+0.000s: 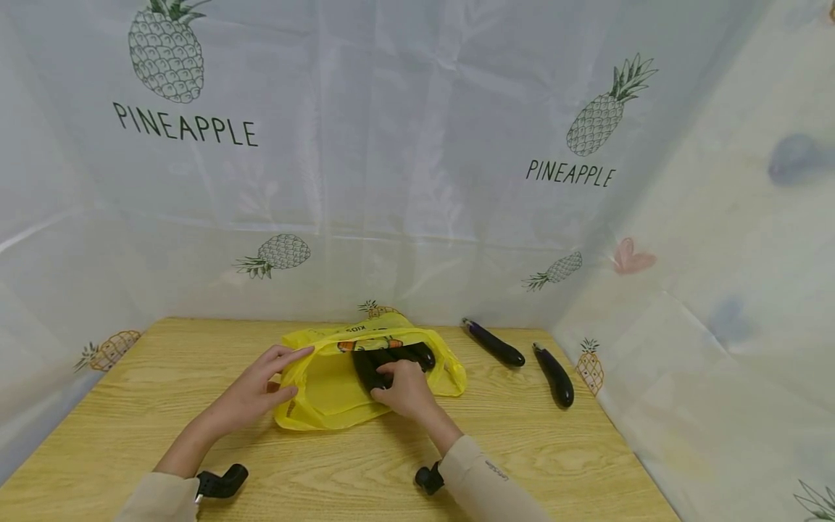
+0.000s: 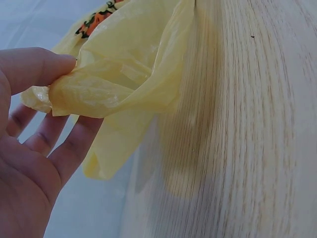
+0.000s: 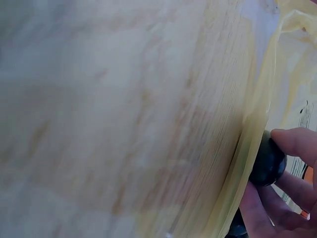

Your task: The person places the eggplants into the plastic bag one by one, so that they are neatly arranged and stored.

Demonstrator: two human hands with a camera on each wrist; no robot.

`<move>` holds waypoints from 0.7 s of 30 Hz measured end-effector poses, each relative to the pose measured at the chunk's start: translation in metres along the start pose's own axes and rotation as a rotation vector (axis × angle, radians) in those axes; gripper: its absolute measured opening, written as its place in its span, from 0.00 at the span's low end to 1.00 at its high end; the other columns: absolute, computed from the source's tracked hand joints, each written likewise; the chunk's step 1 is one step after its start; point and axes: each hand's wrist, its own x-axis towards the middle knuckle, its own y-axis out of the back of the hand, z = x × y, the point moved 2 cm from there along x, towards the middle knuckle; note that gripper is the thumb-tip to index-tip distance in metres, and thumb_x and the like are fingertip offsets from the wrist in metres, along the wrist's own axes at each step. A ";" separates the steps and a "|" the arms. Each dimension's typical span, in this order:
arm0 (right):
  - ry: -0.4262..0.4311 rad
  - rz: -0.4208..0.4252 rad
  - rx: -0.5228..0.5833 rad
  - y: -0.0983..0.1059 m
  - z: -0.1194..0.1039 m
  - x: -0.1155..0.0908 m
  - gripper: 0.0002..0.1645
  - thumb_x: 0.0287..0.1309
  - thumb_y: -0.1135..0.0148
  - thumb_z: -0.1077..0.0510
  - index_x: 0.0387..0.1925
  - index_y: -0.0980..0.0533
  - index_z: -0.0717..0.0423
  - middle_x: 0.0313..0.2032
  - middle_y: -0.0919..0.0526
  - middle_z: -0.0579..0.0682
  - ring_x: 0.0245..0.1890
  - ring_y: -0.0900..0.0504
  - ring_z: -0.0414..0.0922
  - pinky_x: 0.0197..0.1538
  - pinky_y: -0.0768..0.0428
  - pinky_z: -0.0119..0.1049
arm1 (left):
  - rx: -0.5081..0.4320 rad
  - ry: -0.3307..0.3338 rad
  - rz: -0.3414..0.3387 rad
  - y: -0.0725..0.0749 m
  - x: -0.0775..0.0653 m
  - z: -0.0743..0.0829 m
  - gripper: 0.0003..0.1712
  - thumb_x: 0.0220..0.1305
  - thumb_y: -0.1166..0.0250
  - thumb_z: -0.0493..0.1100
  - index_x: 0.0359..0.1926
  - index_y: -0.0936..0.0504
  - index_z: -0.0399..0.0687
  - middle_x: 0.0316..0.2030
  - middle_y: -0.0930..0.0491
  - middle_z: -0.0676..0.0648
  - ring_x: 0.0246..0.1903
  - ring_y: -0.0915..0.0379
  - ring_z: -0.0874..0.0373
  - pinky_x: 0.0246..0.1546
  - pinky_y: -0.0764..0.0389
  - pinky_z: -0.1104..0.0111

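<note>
Table (image 1: pixel 326 478), wide toward left edge (image 1: pixel 86 411); left hand (image 1: pixel 254 388) round yellow bag's rim (image 1: pixel 329 419), right hand (image 1: pixel 407 391) round eggplant (image 1: pixel 367 372) (inside)

The right hand (image 1: pixel 406 389) covers part of the dark, glossy, elongated eggplants (image 1: pixel 381 357) inside the yellow, thin plastic bag (image 1: pixel 326 406); they overlap, so their number cannot be told. In the right wrist view the right edge crops that hand, the bottom edge crops a dark rounded shape (image 3: pixel 238 227), and the bag's small lettering is too blurred to read. In the left wrist view the bag runs past the top edge, and its film hides some fingertips of the left hand (image 1: pixel 251 390), which the left edge crops. In the head view the bottom edge cuts both beige cloth sleeves (image 1: pixel 489 484).
</note>
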 end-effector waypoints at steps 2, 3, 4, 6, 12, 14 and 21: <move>-0.006 0.011 -0.009 -0.001 -0.001 0.001 0.23 0.60 0.22 0.56 0.56 0.13 0.58 0.48 0.09 0.53 0.38 0.16 0.46 0.47 0.18 0.44 | 0.013 -0.008 0.003 0.000 0.000 0.000 0.41 0.71 0.32 0.29 0.81 0.33 0.46 0.54 0.30 0.47 0.45 0.33 0.60 0.37 0.23 0.67; -0.014 0.014 -0.012 -0.001 -0.002 0.002 0.23 0.60 0.22 0.55 0.56 0.13 0.58 0.48 0.09 0.53 0.36 0.18 0.44 0.42 0.20 0.41 | 0.018 -0.011 0.005 0.000 -0.001 0.000 0.41 0.70 0.32 0.29 0.81 0.33 0.46 0.54 0.30 0.47 0.45 0.33 0.60 0.36 0.22 0.67; -0.017 0.019 -0.013 -0.001 -0.003 0.002 0.23 0.60 0.22 0.55 0.56 0.13 0.58 0.47 0.09 0.53 0.35 0.19 0.44 0.39 0.22 0.39 | 0.025 -0.016 0.008 0.000 -0.001 0.000 0.41 0.70 0.32 0.28 0.81 0.33 0.46 0.54 0.30 0.47 0.45 0.33 0.61 0.37 0.22 0.67; -0.022 0.033 -0.026 -0.002 -0.005 0.003 0.23 0.59 0.21 0.55 0.55 0.12 0.58 0.47 0.10 0.53 0.38 0.18 0.44 0.41 0.21 0.38 | 0.031 -0.016 0.008 0.001 -0.001 0.000 0.41 0.70 0.31 0.29 0.81 0.33 0.46 0.54 0.30 0.48 0.46 0.32 0.61 0.39 0.21 0.67; -0.013 0.077 -0.056 -0.003 -0.011 0.005 0.22 0.57 0.19 0.55 0.52 0.11 0.59 0.47 0.10 0.53 0.48 0.13 0.53 0.49 0.15 0.47 | 0.015 0.002 -0.004 0.001 0.000 0.001 0.40 0.72 0.32 0.31 0.81 0.34 0.47 0.55 0.30 0.48 0.47 0.32 0.60 0.42 0.21 0.66; -0.015 0.092 -0.076 -0.004 -0.012 0.007 0.22 0.57 0.19 0.55 0.52 0.11 0.58 0.46 0.10 0.53 0.47 0.13 0.52 0.48 0.14 0.45 | 0.011 0.006 -0.004 0.001 0.000 0.001 0.39 0.73 0.33 0.32 0.81 0.34 0.47 0.55 0.30 0.47 0.47 0.33 0.60 0.42 0.21 0.66; -0.041 0.123 -0.106 -0.007 -0.012 0.012 0.23 0.56 0.17 0.52 0.51 0.10 0.56 0.45 0.09 0.51 0.43 0.12 0.50 0.42 0.14 0.42 | 0.002 0.003 -0.006 0.001 -0.001 0.000 0.39 0.74 0.33 0.32 0.81 0.34 0.48 0.55 0.30 0.47 0.46 0.33 0.60 0.39 0.22 0.67</move>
